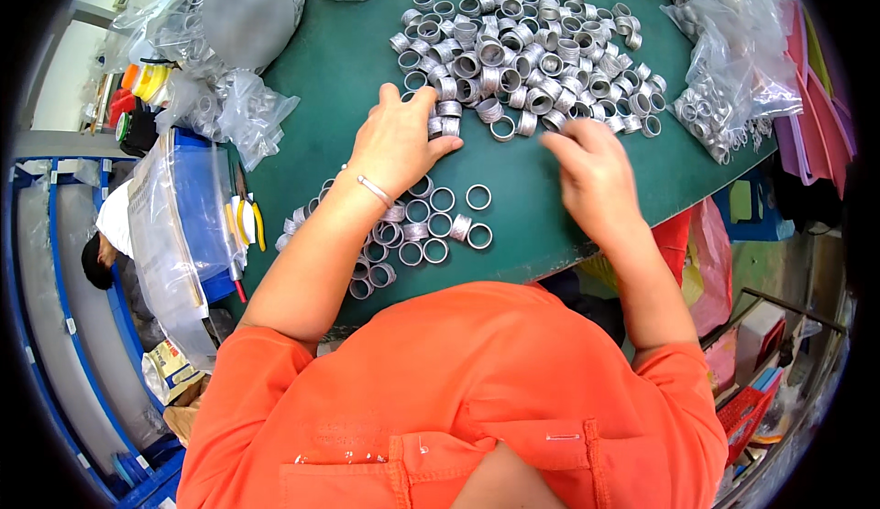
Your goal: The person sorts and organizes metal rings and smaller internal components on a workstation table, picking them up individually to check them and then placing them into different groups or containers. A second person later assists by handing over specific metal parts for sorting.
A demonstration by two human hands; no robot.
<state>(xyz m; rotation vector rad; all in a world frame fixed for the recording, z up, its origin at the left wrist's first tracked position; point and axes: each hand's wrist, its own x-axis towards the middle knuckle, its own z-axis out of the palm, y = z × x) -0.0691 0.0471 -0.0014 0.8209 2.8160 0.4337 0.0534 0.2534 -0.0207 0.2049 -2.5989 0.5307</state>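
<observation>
While the left hand (396, 141) spreads its fingers at the ring pile (541, 60) and the right hand (591, 175) curls nearby, grip unclear, a dipping left forearm (321, 239) could scatter the nearer rings (415, 231).

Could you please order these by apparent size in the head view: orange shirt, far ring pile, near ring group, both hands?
1. Orange shirt
2. Far ring pile
3. Near ring group, partly hidden
4. Left hand, right hand: too alike to rank
</observation>
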